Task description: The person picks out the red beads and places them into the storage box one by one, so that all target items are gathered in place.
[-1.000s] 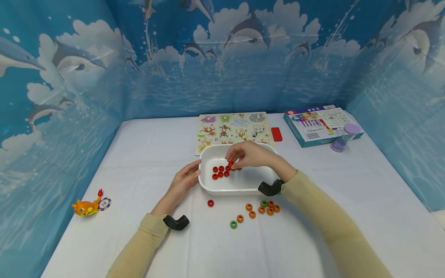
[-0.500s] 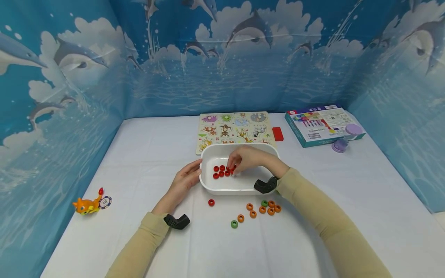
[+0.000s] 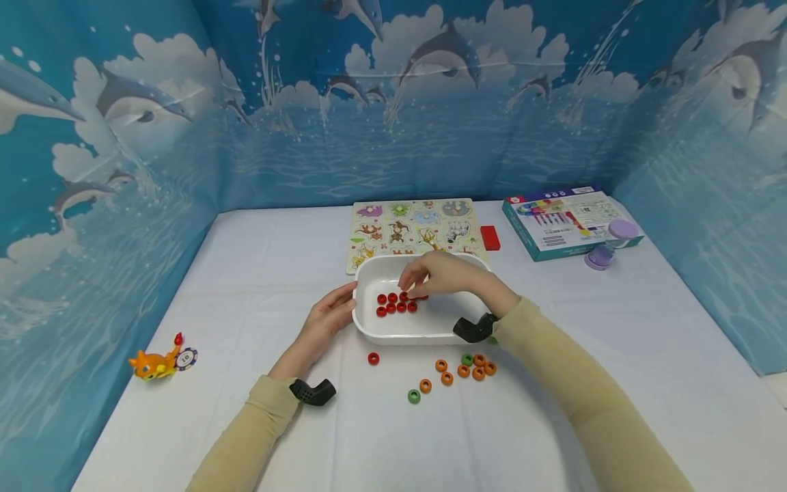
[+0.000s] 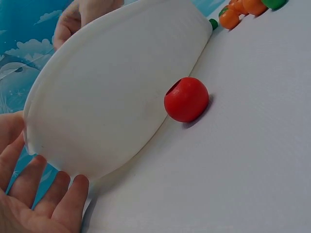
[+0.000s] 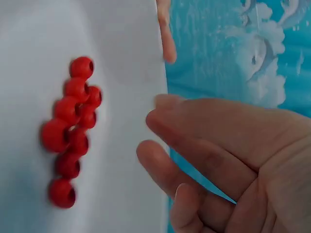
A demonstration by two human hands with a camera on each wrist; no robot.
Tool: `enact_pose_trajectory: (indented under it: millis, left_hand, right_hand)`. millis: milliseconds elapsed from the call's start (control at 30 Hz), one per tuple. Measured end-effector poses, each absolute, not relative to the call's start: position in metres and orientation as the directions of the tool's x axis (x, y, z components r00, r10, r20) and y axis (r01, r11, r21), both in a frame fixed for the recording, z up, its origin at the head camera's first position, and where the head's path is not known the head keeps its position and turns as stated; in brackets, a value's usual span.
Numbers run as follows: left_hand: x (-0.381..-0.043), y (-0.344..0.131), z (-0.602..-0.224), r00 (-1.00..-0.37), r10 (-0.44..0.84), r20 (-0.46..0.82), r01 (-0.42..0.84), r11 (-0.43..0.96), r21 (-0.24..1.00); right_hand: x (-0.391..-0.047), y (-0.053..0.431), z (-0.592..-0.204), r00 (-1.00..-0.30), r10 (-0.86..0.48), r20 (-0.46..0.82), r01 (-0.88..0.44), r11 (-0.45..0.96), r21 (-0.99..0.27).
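Note:
A white rectangular basin (image 3: pixel 393 338) stands mid-table. Along its left end my left hand (image 3: pixel 326 321) rests, extended fingers against the outer wall; the left wrist view shows those fingertips (image 4: pixel 80 182) touching just under the rim. Red beads (image 3: pixel 391 308) lie in two rows on the basin floor. Over them hovers my right hand (image 3: pixel 443 273), hiding a few in the head view. Seen from the right wrist, this hand's fingers are loosely bent, apart and holding nothing, beside the red beads (image 5: pixel 65 111). One more red bead (image 3: pixel 373 358) sits on the cloth in front of the basin.
Several orange beads (image 3: pixel 464 371) and a few green beads (image 3: pixel 414 396) lie before the basin. Behind it are an animal puzzle board (image 3: pixel 410 232) and a red block (image 3: pixel 490 238). A box (image 3: pixel 572 222) with purple jars stands back right; an orange toy (image 3: pixel 150 366) sits left.
My right hand lowered a red bead into the near row, let it go and rose slightly, its fingers parting. The left hand stayed at the basin's end.

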State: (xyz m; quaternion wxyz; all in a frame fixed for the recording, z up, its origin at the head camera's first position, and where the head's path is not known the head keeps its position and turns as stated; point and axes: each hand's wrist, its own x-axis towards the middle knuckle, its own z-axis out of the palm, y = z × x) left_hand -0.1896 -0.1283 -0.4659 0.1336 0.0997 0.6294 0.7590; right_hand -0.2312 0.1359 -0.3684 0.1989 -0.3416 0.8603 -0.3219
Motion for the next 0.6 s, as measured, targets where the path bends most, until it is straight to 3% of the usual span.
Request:
enact_pose_trajectory:
  millis: [233,500,600]
  left_hand:
    - [-0.189,-0.129,-0.466,-0.943,0.334,-0.004,-0.070,-0.185,0.980]
    - [-0.189,-0.129,-0.467,-0.938,0.347,0.019,-0.051,-0.192,0.980]
    - [-0.189,-0.129,-0.467,-0.938,0.345,0.022,-0.051,-0.201,0.978]
  right_hand:
    - [-0.179,0.118,-0.361,-0.627,-0.779,0.010,-0.524,0.411,-0.746]
    - [-0.128,0.093,-0.399,-0.612,-0.789,0.046,-0.432,0.286,-0.855]
    - [-0.119,0.089,-0.414,-0.639,-0.766,0.073,-0.438,0.284,-0.853]
